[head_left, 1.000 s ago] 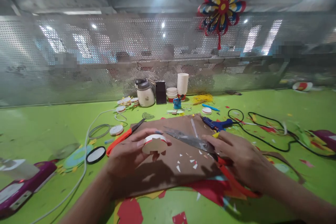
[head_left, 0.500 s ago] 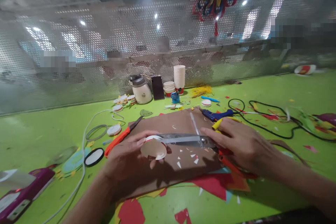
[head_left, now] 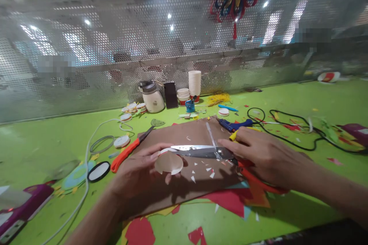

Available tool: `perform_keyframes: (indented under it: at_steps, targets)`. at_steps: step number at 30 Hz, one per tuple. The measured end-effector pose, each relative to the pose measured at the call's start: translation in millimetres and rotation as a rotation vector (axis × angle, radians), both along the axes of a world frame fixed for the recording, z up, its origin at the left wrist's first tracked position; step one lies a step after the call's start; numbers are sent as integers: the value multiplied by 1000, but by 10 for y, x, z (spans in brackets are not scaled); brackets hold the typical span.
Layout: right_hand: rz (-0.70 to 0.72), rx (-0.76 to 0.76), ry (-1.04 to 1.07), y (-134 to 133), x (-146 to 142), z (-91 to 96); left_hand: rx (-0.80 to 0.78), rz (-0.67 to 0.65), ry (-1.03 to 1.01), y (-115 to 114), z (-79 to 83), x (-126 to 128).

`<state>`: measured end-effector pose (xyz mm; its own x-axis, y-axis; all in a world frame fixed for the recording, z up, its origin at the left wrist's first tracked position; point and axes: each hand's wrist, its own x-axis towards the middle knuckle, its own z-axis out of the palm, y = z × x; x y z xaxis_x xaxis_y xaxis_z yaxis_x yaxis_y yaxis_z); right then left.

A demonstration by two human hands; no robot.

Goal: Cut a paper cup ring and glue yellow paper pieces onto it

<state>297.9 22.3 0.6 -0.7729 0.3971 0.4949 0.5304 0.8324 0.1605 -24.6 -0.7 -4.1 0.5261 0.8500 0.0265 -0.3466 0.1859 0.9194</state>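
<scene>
My left hand grips a small cut-down paper cup, its open side tipped toward me and its rim notched. Scissors with orange-red handles are held in my right hand, the blades pointing left with their tips at the cup's upper edge. Below both hands lies a brown cardboard sheet with small white paper clippings on it. An orange-handled knife rests near my left hand. Just beyond my right hand are a blue glue gun and something yellow.
Along the back stand a white jug, a dark phone and stacked paper cups. A black cable loops at right; a white cable runs at left beside a purple power strip. Red paper scraps lie in front.
The scissor blades have turned slightly and catch the light, tips still at the cup's edge. The whole view has shifted a little; both hands keep their hold.
</scene>
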Motion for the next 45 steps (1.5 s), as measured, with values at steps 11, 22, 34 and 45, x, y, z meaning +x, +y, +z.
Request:
perform_keyframes:
  at_steps: [11,22,34,45]
  targets:
    - [14,10,-12,36,15,-47,41,-22,-27,-1,-35,-18]
    - [27,10,-22,8,20,62,97,-48,-17,-2,-26,-10]
    - [30,27,-13,-13,11,103,122,-40,-22,-29,-13,16]
    - [32,46,-22,-11,15,106,131,-79,-30,-16,-61,-17]
